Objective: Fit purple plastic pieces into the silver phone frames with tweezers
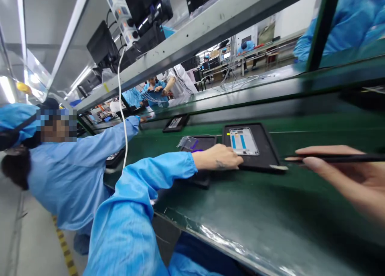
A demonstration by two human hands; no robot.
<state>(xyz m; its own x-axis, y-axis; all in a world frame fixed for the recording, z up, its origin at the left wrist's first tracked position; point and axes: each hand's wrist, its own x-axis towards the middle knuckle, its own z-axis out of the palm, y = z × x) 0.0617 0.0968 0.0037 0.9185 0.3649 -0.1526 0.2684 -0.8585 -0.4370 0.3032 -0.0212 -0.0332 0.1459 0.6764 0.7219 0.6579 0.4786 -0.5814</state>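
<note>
My left hand (pixel 221 157), in a blue sleeve, reaches across the green conveyor belt (pixel 240 212). Its fingers are curled on the near left edge of a black tray (pixel 264 155). That tray carries a phone frame (pixel 243 141) with blue and white parts showing. My right hand (pixel 345 175) is at the right edge, close to the camera, pinching a thin dark tool (pixel 339 158) that points left toward the tray. A second black tray (pixel 200 144) with a clear plastic bag (pixel 188 141) lies just behind my left wrist.
A co-worker in blue (pixel 75 167) leans over the belt on my left, one arm stretched toward another tray (pixel 176 123). A white cable (pixel 122 107) hangs from the overhead shelf (pixel 192 39) holding monitors. More workers sit across the line.
</note>
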